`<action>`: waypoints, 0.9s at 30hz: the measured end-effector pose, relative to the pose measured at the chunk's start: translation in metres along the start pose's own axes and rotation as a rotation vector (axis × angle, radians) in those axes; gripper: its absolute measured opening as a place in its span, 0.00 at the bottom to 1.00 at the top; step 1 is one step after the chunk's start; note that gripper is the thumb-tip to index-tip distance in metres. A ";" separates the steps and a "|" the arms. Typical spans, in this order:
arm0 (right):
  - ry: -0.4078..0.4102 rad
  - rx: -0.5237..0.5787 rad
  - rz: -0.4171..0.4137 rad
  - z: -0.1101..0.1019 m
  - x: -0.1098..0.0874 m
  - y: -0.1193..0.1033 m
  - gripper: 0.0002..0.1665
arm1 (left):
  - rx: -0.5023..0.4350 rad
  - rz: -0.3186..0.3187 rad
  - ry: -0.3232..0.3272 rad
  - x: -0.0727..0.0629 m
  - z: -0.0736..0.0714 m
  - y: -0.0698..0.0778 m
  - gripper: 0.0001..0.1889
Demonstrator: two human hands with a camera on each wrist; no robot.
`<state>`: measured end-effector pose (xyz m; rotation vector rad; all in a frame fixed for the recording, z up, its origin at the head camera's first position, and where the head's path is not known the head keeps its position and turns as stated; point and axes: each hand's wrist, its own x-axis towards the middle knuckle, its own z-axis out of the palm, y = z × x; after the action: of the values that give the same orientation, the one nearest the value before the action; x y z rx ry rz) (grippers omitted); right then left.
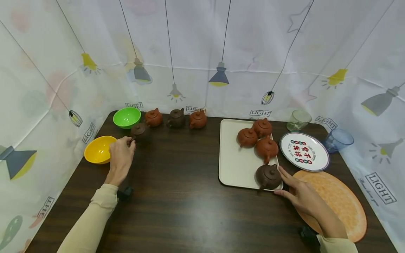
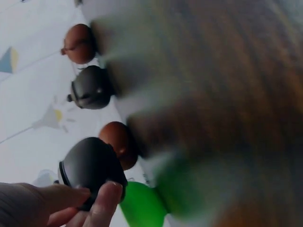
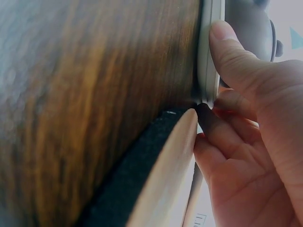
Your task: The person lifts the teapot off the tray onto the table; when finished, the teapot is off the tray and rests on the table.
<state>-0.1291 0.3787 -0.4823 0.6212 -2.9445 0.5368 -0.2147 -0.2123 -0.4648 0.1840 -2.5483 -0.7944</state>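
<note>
My left hand (image 1: 121,157) pinches the handle of a dark brown teapot (image 1: 139,129) at the back left. In the left wrist view, thumb and fingertips meet at the side of this teapot (image 2: 90,163), overlapping an orange-brown teapot and the green bowl behind. My right hand (image 1: 302,196) holds the near right corner of a cream tray (image 1: 235,165), thumb along its front edge. The right wrist view shows the thumb against the tray rim (image 3: 209,64) and the other fingers curled by the corner. Another dark teapot (image 1: 268,176) sits in that corner, beside the fingertips.
Three reddish teapots (image 1: 267,147) cluster on the tray. Along the back stand a green bowl (image 1: 126,117), two reddish teapots (image 1: 198,120) and a dark teapot (image 1: 176,118). A yellow bowl (image 1: 99,150) is left. Rightward lie a plate (image 1: 304,151), glasses (image 1: 298,120) and a round orange mat (image 1: 338,200).
</note>
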 end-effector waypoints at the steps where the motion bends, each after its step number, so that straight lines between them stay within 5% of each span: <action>1: 0.005 0.001 -0.002 0.000 -0.001 0.000 0.51 | 0.013 -0.005 0.005 0.000 0.001 -0.001 0.11; 11: 0.015 0.004 0.004 0.001 -0.007 0.002 0.52 | 0.081 -0.021 -0.015 0.001 0.005 -0.011 0.10; 19: 0.006 -0.001 0.026 0.000 -0.011 0.003 0.51 | 0.103 0.009 -0.122 0.000 0.002 -0.006 0.10; 23: 0.014 0.003 0.003 0.001 -0.008 0.004 0.52 | 0.160 0.064 -0.188 -0.003 -0.008 0.009 0.11; 27: 0.009 -0.005 -0.015 0.000 -0.001 0.003 0.52 | 0.216 0.145 -0.239 -0.001 -0.022 0.051 0.14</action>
<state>-0.1298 0.3816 -0.4835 0.6383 -2.9295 0.5296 -0.2036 -0.1811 -0.4204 -0.0311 -2.8334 -0.5111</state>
